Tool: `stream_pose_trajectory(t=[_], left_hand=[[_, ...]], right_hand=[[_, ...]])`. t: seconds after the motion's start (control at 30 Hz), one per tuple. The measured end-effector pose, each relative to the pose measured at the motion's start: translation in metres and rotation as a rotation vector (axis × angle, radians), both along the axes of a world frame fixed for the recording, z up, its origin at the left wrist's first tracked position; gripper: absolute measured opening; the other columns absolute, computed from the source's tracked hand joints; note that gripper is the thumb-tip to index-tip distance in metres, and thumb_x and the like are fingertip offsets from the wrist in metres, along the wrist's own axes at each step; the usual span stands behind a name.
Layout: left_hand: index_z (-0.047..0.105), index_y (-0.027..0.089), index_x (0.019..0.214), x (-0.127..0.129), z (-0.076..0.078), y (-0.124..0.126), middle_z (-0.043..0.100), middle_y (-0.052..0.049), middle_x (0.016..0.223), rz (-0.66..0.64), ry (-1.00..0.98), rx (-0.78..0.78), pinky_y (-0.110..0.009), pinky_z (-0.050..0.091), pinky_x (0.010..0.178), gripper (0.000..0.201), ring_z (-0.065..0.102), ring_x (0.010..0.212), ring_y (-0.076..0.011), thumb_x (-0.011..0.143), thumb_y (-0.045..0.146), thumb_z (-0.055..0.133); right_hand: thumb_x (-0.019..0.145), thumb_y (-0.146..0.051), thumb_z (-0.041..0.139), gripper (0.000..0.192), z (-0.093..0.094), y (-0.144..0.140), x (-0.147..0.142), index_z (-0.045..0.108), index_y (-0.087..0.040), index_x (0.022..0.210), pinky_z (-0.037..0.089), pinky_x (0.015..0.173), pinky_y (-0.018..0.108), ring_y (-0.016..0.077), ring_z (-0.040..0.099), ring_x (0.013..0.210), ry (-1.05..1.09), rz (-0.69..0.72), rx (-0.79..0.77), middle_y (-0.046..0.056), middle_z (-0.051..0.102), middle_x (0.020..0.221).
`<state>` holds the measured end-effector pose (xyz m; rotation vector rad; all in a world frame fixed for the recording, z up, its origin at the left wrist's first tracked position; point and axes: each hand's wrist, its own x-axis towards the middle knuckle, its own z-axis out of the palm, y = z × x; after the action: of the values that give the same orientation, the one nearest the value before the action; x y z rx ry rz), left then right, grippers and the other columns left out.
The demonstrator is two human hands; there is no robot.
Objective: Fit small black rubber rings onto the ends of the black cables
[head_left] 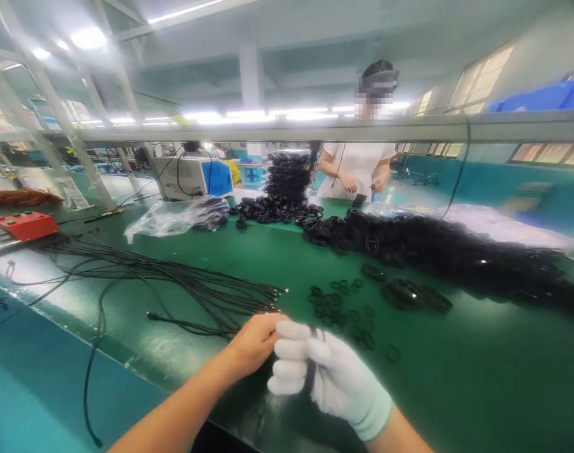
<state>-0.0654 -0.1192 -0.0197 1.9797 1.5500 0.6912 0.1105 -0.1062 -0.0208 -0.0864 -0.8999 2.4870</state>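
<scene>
Our gloved right hand (pixel 325 377) has its fingers clamped on a thin black cable (pixel 310 371), its long axis running upright through the fist above the desk (pixel 457 390). Our bare left hand (pixel 253 343) pinches together at the cable's top end, touching the glove.

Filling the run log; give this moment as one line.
left hand: bare, pinching black part | right hand: white glove, gripping black part | cables, small rings nearby
</scene>
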Motion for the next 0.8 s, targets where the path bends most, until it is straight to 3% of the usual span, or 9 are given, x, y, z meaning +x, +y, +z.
stream_pose_trajectory(t=[0.13,0.23,0.33,0.47,0.57,0.7,0.8], left_hand=[[0.063,0.021,0.089,0.002,-0.013,-0.020,0.064,-0.004,0.086,0.156,0.433,0.090,-0.031,0.040,0.071,0.026,0.059,0.079,-0.0192,0.090,0.021,0.037],[0.060,0.020,0.085,0.019,-0.010,-0.039,0.064,-0.003,0.081,0.076,0.563,0.120,-0.031,0.038,0.069,0.025,0.058,0.075,-0.0191,0.090,0.019,0.036],[0.059,0.019,0.080,0.031,0.000,-0.047,0.064,-0.003,0.080,-0.048,0.550,0.217,-0.031,0.036,0.068,0.020,0.057,0.072,-0.0177,0.089,0.018,0.041],[0.062,0.019,0.079,0.015,0.022,-0.039,0.063,-0.001,0.076,-0.142,0.496,0.338,-0.030,0.035,0.067,0.017,0.055,0.072,-0.0163,0.085,0.033,0.056],[0.066,0.020,0.080,-0.006,0.032,-0.030,0.064,0.000,0.079,-0.179,0.262,0.245,-0.026,0.038,0.070,0.014,0.056,0.076,-0.0139,0.081,0.033,0.063],[0.068,0.015,0.078,-0.014,0.019,-0.021,0.065,0.000,0.076,-0.162,-0.243,-0.048,-0.021,0.043,0.067,0.011,0.058,0.072,-0.0125,0.074,0.026,0.068],[0.067,0.012,0.079,-0.011,0.004,-0.016,0.066,-0.002,0.077,-0.109,-0.412,-0.132,-0.022,0.046,0.068,0.014,0.059,0.074,-0.0138,0.078,0.024,0.060]], right_hand=[[0.078,-0.032,0.068,0.030,0.008,0.013,0.006,0.057,-0.018,0.102,0.045,0.078,0.038,0.0119,0.051,0.066,-0.009,-0.264,-0.068,0.000,0.056,0.078],[0.077,-0.030,0.070,0.030,0.007,0.018,0.006,0.059,-0.016,0.101,0.045,0.081,0.041,0.0154,0.057,0.073,-0.094,-0.371,-0.060,0.004,0.062,0.085],[0.075,-0.027,0.072,0.033,-0.002,0.015,0.003,0.060,-0.014,0.102,0.045,0.081,0.038,0.0183,0.061,0.081,-0.242,-0.393,-0.026,0.008,0.065,0.094],[0.077,-0.023,0.069,0.027,-0.015,0.005,0.003,0.061,-0.009,0.098,0.044,0.072,0.030,0.0151,0.059,0.074,-0.303,-0.103,0.086,0.007,0.065,0.085],[0.076,-0.030,0.070,0.034,-0.015,-0.005,0.001,0.059,-0.008,0.099,0.044,0.073,0.035,0.0150,0.057,0.071,-0.220,0.148,-0.003,0.006,0.059,0.079],[0.069,-0.030,0.076,0.034,-0.012,-0.016,-0.009,0.054,-0.010,0.085,0.043,0.067,0.031,0.0090,0.048,0.060,-0.126,0.381,-0.230,-0.003,0.045,0.067],[0.065,-0.021,0.077,0.033,-0.014,-0.018,-0.017,0.049,-0.013,0.080,0.039,0.060,0.024,0.0059,0.040,0.055,-0.042,0.363,-0.347,-0.006,0.039,0.064]])
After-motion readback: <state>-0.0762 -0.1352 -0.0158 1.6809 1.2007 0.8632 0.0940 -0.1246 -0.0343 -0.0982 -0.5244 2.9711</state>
